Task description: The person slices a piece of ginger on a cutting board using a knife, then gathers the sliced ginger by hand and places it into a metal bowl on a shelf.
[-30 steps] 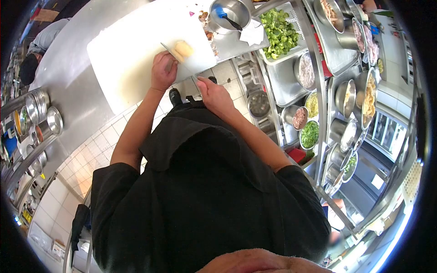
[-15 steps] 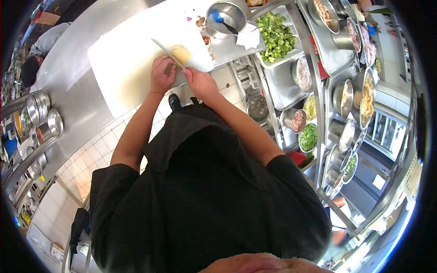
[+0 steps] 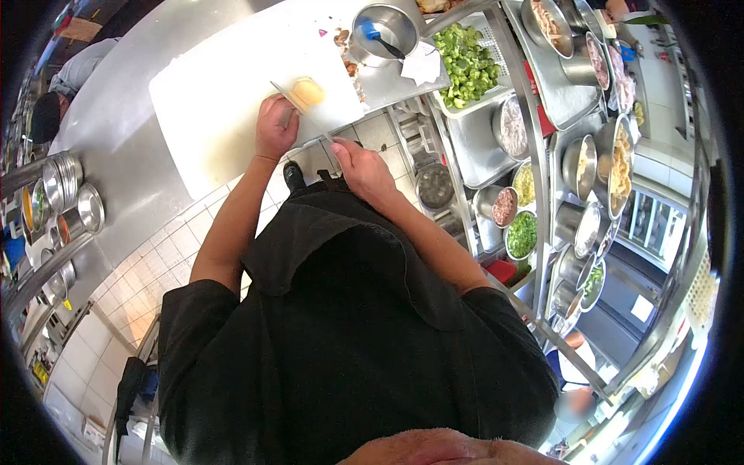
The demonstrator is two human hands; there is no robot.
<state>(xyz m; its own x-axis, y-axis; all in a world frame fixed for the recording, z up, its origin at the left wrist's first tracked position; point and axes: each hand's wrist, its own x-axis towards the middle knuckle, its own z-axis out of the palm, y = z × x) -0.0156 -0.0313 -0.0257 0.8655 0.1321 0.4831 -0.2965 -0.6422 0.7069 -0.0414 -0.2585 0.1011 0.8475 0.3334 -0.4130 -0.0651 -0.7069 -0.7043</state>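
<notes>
My right hand (image 3: 366,167) grips a knife (image 3: 287,95) at the front edge of a white cutting board (image 3: 225,101). The blade slants up and left, along the near side of a pale yellow, rounded piece of food (image 3: 308,91), potato-like in look. On the other side of the blade, my left hand (image 3: 277,128) rests on the board with its fingers curled in. Its fingertips are right at the blade; what lies under them is hidden.
To the right are a metal pot (image 3: 384,35) with a blue-headed utensil and a white basket of cut green vegetables (image 3: 467,66). Rack shelves hold several metal bowls of food, including chopped greens (image 3: 522,235). Stacked bowls (image 3: 63,182) stand left. Another person (image 3: 77,70) is at upper left.
My right hand has moved right and toward my body, drawing the knife back along the food. My left hand stays nearly in place.
</notes>
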